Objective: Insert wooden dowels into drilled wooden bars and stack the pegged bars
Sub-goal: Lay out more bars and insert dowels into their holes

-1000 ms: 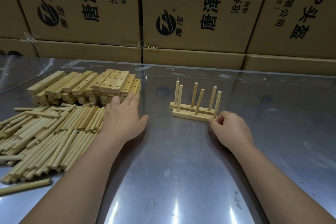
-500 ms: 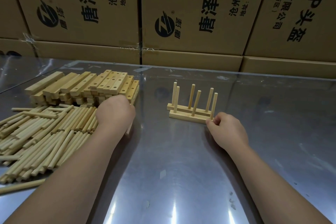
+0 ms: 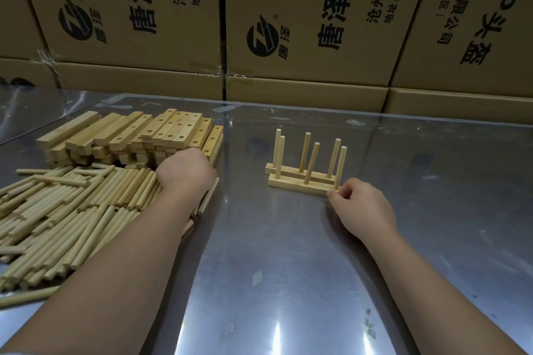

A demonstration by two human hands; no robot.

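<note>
Curled from flat into a fist since a second ago with the left hand (image 3: 186,173) over loose dowels (image 3: 72,210) near the worktop's (image 3: 288,282) left edge, contents hidden; pinching with the right hand (image 3: 364,209) the near pegged bar (image 3: 297,185) mid-worktop; judged as fetching stock, calling next for lifting a drilled bar (image 3: 173,130) clear.

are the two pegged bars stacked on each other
No, the near bar lies in front of the far bar, both on the table.

Both forearms reach forward; the left hand (image 3: 186,173) curls knuckles-up, the right hand (image 3: 364,207), well apart, pinches the end of a pegged bar (image 3: 297,186)
</note>
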